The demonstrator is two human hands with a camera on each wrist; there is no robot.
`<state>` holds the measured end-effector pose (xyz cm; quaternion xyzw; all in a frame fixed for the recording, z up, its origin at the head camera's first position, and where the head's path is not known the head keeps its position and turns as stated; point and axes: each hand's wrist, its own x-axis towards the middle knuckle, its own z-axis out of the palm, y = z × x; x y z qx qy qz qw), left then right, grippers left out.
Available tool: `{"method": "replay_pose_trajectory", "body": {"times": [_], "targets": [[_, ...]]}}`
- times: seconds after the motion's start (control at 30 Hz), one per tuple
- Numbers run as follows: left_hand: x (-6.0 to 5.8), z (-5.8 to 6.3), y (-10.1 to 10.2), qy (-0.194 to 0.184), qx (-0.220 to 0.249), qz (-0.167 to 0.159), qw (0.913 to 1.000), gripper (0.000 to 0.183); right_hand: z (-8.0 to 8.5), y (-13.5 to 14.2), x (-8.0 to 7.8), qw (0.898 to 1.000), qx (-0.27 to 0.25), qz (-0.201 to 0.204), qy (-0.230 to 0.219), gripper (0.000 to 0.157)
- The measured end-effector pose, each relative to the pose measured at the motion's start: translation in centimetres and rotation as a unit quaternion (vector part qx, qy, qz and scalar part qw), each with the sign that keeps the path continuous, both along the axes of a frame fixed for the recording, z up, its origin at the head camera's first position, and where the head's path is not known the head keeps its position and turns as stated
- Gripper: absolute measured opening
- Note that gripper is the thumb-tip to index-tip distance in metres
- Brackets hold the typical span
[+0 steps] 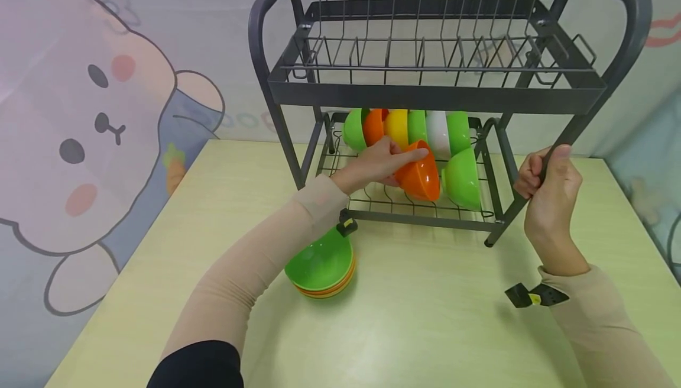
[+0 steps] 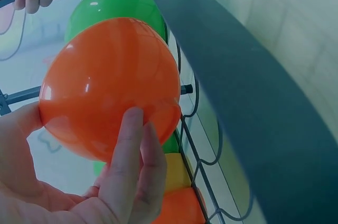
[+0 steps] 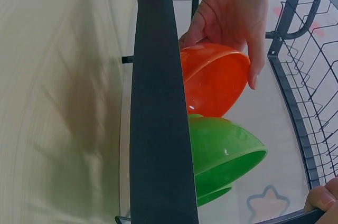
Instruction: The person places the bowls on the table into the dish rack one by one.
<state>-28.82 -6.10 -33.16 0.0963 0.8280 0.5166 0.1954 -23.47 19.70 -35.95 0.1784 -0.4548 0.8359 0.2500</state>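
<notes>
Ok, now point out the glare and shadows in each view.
Head: pale sheen on the tabletop, soft shadow beside the stacked bowls; left wrist: small white highlights on the orange bowl, bluish tint overall; right wrist: broad, soft-edged shadows at left, a small glint inside the same bowl.

A: Rack?
B: Dark metal two-tier rack (image 1: pixel 436 99), upper right of the frame, on the pale wood-grain table (image 1: pixel 425 305).
A: Lower tier?
B: At the back, row of six glossy rounded green, orange, yellow and white bowls (image 1: pixel 417 125). Before it, glossy round green bowl (image 1: pixel 463 180); left of that, glossy round orange bowl (image 1: pixel 420 175) in left hand (image 1: pixel 375 164).
A: Lower middle?
B: Stack of glossy round bowls, green over orange (image 1: pixel 321 262), on table, before rack's left end.
</notes>
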Motion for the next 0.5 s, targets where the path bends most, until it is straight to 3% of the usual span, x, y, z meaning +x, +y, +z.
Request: {"method": "replay_pose_trajectory", "body": {"times": [0.27, 0.5], "targets": [[-0.1, 0.1, 1.0, -0.002, -0.038, 0.028, 0.9989, 0.059, 0.0, 0.0, 0.0, 1.0, 0.005, -0.001, -0.001, 0.053], [-0.4, 0.0, 1.6, 0.006, -0.049, 0.024, 0.9985, 0.059, 0.0, 0.0, 0.1, 1.0, 0.011, -0.002, 0.0, 0.053]]}}
